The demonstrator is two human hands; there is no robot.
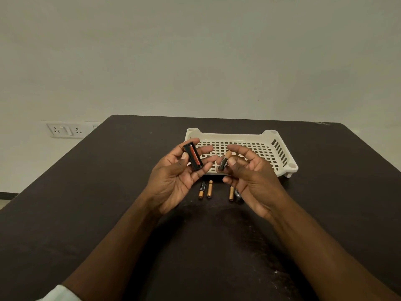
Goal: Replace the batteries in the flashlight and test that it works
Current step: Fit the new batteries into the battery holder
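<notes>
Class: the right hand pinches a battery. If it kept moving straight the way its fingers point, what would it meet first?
Probably the battery holder in the left hand; the right hand points leftward, though depth is unclear.

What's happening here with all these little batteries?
A person is swapping a flashlight's batteries at a dark table. The left hand holds a black battery holder with a red cell in it. The right hand pinches a loose battery beside it, not yet inserted. Three more batteries lie on the table below, in front of a white basket.
</notes>
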